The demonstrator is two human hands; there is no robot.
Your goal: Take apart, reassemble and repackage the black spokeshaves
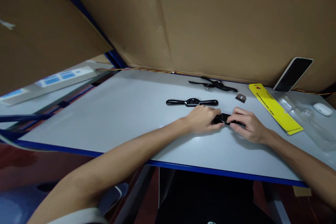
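On the right half of the surface (126, 112), my left hand (203, 119) has its fingers round one handle of a black spokeshave (224, 117); my right hand (248, 125) grips its other end. Can't tell if it touches down. Just beyond my left hand: second spokeshave (193, 102), lying flat. Farther back: overlapping black tools (219, 84), slotted metal blade (240, 97) near them. Rightward: yellow packaging card (275, 108), clear plastic blister (315, 129), propped phone (293, 74).
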